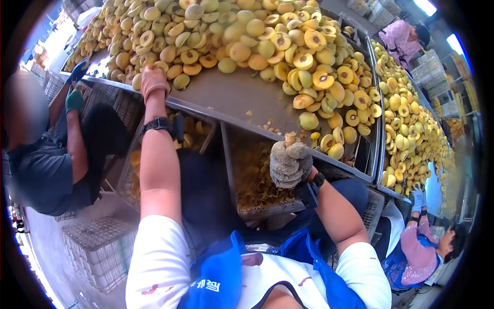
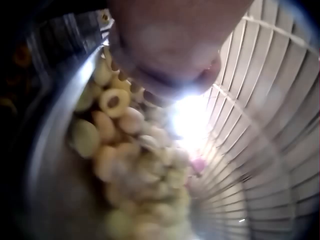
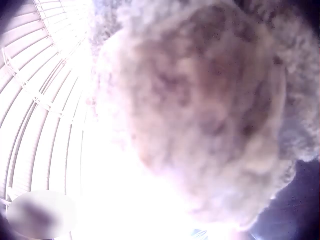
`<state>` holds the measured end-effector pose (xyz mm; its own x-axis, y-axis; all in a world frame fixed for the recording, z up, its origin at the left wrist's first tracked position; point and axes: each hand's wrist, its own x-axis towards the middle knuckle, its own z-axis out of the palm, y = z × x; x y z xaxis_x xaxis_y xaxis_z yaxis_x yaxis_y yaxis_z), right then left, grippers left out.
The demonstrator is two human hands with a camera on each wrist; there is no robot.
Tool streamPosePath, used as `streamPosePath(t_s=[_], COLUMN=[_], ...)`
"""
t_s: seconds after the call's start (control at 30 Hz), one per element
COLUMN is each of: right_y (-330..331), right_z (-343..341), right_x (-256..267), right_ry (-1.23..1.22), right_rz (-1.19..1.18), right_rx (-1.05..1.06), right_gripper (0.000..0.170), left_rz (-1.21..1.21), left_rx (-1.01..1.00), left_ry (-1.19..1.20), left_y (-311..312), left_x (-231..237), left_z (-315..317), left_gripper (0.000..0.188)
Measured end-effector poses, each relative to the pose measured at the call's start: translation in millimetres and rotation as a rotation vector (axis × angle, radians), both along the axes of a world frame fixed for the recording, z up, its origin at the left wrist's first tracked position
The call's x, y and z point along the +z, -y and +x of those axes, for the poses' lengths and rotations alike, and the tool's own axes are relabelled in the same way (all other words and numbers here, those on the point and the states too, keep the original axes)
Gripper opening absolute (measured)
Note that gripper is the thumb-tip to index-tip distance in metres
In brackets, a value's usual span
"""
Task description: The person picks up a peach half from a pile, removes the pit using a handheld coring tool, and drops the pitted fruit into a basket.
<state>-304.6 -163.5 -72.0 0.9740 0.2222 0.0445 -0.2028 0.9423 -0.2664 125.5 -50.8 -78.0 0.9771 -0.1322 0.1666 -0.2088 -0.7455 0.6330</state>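
Note:
Halved yellow peaches [image 1: 314,38] with brown pit centres, some whole-looking, are heaped on a metal tray [image 1: 216,95]. My left hand [image 1: 154,82], in an orange-pink glove, reaches over the tray's near edge among the peaches; its fingertips are hidden, and I cannot tell whether they grip one. In the left wrist view, the heel of that hand [image 2: 175,45] is above blurred peaches [image 2: 115,102]. My right hand [image 1: 290,164], in a thick grey knitted glove, is curled round a tan, wooden-looking stub [image 1: 290,137] that pokes out at the top, in front of the tray's edge.
Below the tray, a crate [image 1: 265,208] holds yellow-brown scraps. A white crate stack [image 1: 100,247] stands at the lower left. A person in dark clothes [image 1: 51,175] sits at left; another in pink [image 1: 417,252] works at right beside a second peach heap [image 1: 399,103].

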Motion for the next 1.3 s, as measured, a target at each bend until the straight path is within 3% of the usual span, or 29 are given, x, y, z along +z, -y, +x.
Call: streamPosePath(t_s=[0.03, 0.1, 0.13, 0.17, 0.23, 0.37, 0.43, 0.57, 0.63, 0.67, 0.7, 0.77, 0.8, 0.83, 0.9, 0.93, 0.97, 1.03, 1.07, 1.1, 1.2, 1.23, 1.27, 1.3], right_y=[1, 1, 2, 0, -2, 0, 2, 9, 10, 7, 6, 6, 10, 11, 12, 16, 15, 10, 10, 12, 17, 18, 19, 20], right_z=[0, 0, 1, -1, 1, -1, -4, -5, -7, -8, -7, -3, 4, 6, 6, 4, 2, 1, -1, -2, 1, 1, 1, 1], right_x=[0, -2, -5, -6, -6, 1, 1, -11, -10, -9, -3, 15, 4, 6, 8, -3, -4, 2, 9, 2, -19, -20, -21, -19], right_ry=[0.003, -0.031, -0.015, -0.021, -0.04, -0.059, -0.049, 0.088, -0.084, -0.131, -0.12, -0.274, -0.401, -0.401, -0.157, 0.146, 0.126, -0.14, -0.298, -0.319, -0.295, -0.301, -0.312, -0.326], right_rz=[-0.007, -0.08, 0.014, 0.02, -0.007, -0.077, -0.119, -0.03, -0.155, -0.223, -0.22, -0.601, -0.81, -0.804, -1.949, -2.402, -2.404, -2.029, -2.064, -2.06, -2.319, -2.314, -2.336, -2.358], right_rx=[-0.009, -0.025, 0.051, 0.049, 0.045, 0.07, 0.036, 0.049, -0.084, -0.144, -0.16, -0.315, -0.336, -0.352, -0.64, -0.912, -0.921, -0.967, -0.778, -0.775, -0.663, -0.659, -0.663, -0.665], right_gripper=[0.037, 0.037, 0.036, 0.036, 0.034, 0.035, 0.036, 0.024, 0.024, 0.022, 0.022, 0.021, 0.02, 0.02, 0.022, 0.013, 0.013, 0.015, 0.016, 0.016, 0.016, 0.016, 0.015, 0.015], left_rz=[0.288, 0.644, 0.758, 0.763, 0.969, 0.968, 0.906, 0.544, 0.228, -0.229, -0.654, -1.163, -1.215, -1.252, -1.033, -1.023, -1.013, -0.688, -0.594, -0.591, -1.079, -1.074, -0.824, -0.494], left_rx=[-0.061, -0.101, -0.104, -0.108, -0.298, -0.314, -0.284, -0.3, -0.35, -0.47, -0.409, -0.273, -0.526, -0.779, -0.971, -1.009, -1.047, -1.131, -1.172, -1.181, -0.966, -0.963, -1.02, -0.956], left_ry=[-0.044, 0.135, -0.03, -0.036, -0.205, -0.266, -0.2, -0.055, -0.067, -0.29, -0.577, -1.02, -1.106, -1.191, -0.859, -0.846, -0.835, -0.422, -0.297, -0.314, -1.118, -1.124, -0.266, 0.553], left_y=[0, 4, 11, 14, 18, 37, 36, 17, 11, 8, 7, 27, 31, 34, 43, 50, 55, 61, 66, 70, 76, 76, 76, 77], left_x=[-21, -46, -40, -37, -21, -5, -20, -18, -36, -43, -46, 8, 10, 8, 42, 50, 53, 47, 42, 41, 46, 33, 12, 7], left_z=[12, -17, -13, -11, -12, -32, -26, -30, 2, 12, 12, -52, -62, -72, -160, -197, -227, -272, -281, -288, -299, -297, -295, -297], left_gripper=[0.039, 0.041, 0.045, 0.045, 0.045, 0.042, 0.044, 0.059, 0.052, 0.045, 0.035, 0.029, 0.033, 0.037, 0.035, 0.034, 0.034, 0.039, 0.038, 0.038, 0.037, 0.037, 0.037, 0.036])
